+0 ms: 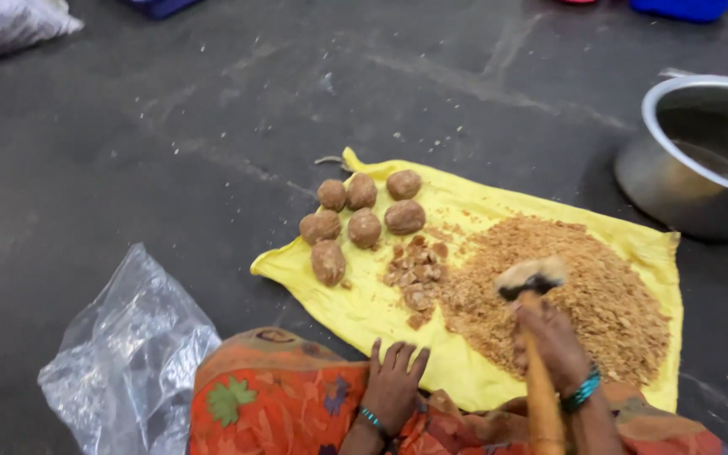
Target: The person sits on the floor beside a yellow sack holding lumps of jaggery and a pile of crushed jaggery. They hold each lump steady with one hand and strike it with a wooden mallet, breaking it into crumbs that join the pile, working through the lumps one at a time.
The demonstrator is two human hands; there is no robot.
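**Hammer over crumbs on a yellow cloth**

On the yellow cloth (364, 312), the right hand (554, 341) grips a wooden-handled hammer (532, 282) above the crumb pile (575, 286). The left hand (393, 383) lies flat, fingers spread, on the cloth's near edge. Seven brown balls (364, 227) sit at its far left corner, broken chunks (417, 274) just beside them. A steel pot (701, 152) stands beyond its right end, a plastic bag (128, 354) to its left.

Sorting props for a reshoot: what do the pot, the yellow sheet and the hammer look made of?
Pot: metal, probably steel or aluminium; grey sheen, bright rolled rim. Yellow sheet: looks like woven cloth, matte, with soft folds and a rumpled edge. Hammer in the right hand: wooden handle by its tan colour; dark head, likely metal, though blurred and dusted with crumbs.
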